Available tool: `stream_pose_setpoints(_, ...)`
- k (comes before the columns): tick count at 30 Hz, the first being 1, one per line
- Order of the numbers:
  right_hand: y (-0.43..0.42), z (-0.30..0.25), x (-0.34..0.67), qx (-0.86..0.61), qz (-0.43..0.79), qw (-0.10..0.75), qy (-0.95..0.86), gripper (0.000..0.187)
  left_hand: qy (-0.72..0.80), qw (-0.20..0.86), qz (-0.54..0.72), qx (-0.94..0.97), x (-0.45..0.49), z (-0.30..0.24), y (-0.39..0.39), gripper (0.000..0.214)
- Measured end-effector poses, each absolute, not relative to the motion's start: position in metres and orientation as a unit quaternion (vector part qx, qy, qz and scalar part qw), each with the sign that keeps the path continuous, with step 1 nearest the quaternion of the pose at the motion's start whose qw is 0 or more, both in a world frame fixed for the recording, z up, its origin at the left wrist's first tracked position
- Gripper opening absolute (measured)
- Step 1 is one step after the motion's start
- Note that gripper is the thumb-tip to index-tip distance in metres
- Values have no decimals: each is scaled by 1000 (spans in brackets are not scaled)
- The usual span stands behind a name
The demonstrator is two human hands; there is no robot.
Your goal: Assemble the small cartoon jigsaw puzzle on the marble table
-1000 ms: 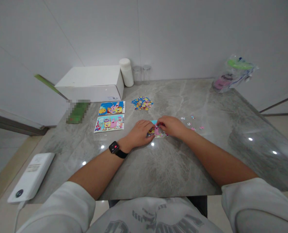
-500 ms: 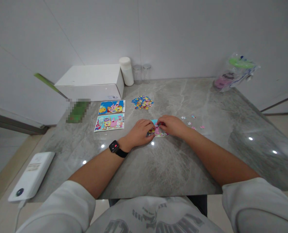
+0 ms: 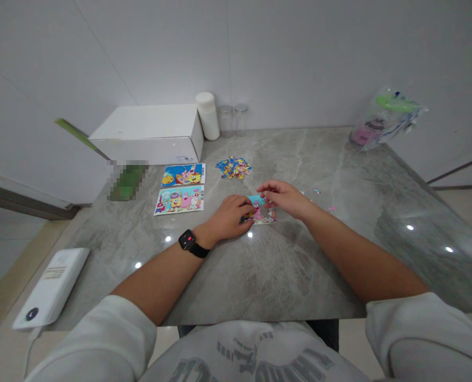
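A partly assembled jigsaw puzzle [image 3: 259,213] lies flat on the table in front of me, pink and turquoise, with bare gaps showing on its right side. My left hand [image 3: 233,216] holds its left side, fingers over the top and thumb along the lower edge; part of the picture is hidden underneath. Just above and right of the puzzle hovers my right hand [image 3: 286,198], fingers loosely bent and apart, with no piece visible in them. Beyond it a few loose pieces lie, among them a pink piece [image 3: 331,208] and a blue-white piece [image 3: 317,191].
A heap of puzzle pieces [image 3: 234,167] sits farther back. Left of it lie two picture cards [image 3: 179,200]. Along the wall stand a white box [image 3: 148,148], a white bottle [image 3: 208,118] and glass jars [image 3: 241,121]. A plastic bag [image 3: 383,122] is back right, a white device [image 3: 53,286] front left.
My right hand has lifted off the puzzle and shifted slightly up and right, its fingers spreading and uncovering the puzzle's right side. My left hand has stayed in place.
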State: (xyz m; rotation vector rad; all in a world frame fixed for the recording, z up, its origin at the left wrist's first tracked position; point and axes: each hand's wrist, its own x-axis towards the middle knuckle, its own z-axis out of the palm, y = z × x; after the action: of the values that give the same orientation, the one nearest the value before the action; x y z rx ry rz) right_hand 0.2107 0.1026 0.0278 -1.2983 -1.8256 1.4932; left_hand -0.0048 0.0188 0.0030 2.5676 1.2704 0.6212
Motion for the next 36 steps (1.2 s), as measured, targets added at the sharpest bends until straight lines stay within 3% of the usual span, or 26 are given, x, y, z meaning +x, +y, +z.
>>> stream_pose_setpoints(8, 90, 44, 207, -470, 688, 215, -510, 11, 428, 106, 216, 871, -5, 1, 20, 25)
stream_pose_setpoints(36, 95, 49, 212, -454, 763, 214, -408, 11, 430, 103, 221, 869, -4, -3, 20, 25)
